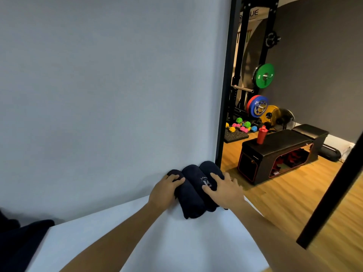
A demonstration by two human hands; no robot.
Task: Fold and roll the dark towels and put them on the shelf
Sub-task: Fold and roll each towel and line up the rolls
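Three rolled dark towels lie side by side under two hands.

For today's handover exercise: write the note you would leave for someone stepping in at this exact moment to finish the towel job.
Left hand: fingers curled over the leftmost rolled towel, holding it.
Right hand: fingers spread flat, pressing on the rightmost rolled towel and touching the middle rolled towel.
Things: three dark rolls lie side by side, touching, on the white surface against the pale wall.
Done: these three are rolled and placed.
Left: a dark cloth heap at the lower left may be more towels; I cannot tell. Check it, then fold, roll and place any that remain.
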